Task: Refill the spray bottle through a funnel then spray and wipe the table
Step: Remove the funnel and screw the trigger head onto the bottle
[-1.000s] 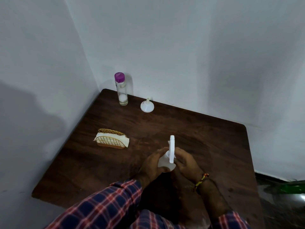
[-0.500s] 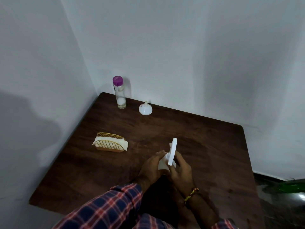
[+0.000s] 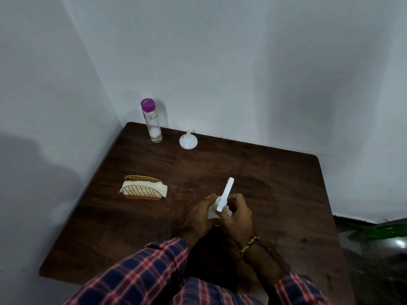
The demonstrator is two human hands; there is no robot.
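A small white spray bottle (image 3: pixel 224 195) stands near the middle of the dark wooden table (image 3: pixel 275 183), its white spray head pointing up and away. My left hand (image 3: pixel 198 219) wraps the bottle's body from the left. My right hand (image 3: pixel 239 216) grips the spray head's collar from the right. Most of the bottle's body is hidden between my hands. A white funnel (image 3: pixel 188 140) lies mouth down at the back of the table. A tall clear bottle (image 3: pixel 152 122) with a purple cap stands left of the funnel in the corner.
A gold wire holder with white napkins (image 3: pixel 143 189) sits on the left part of the table. White walls close off the back and left sides. The table's right edge drops to a dark floor with a green object (image 3: pixel 387 230).
My right hand has turned around the spray head's collar, and the head now tilts a little more to the right. The camera has shifted slightly.
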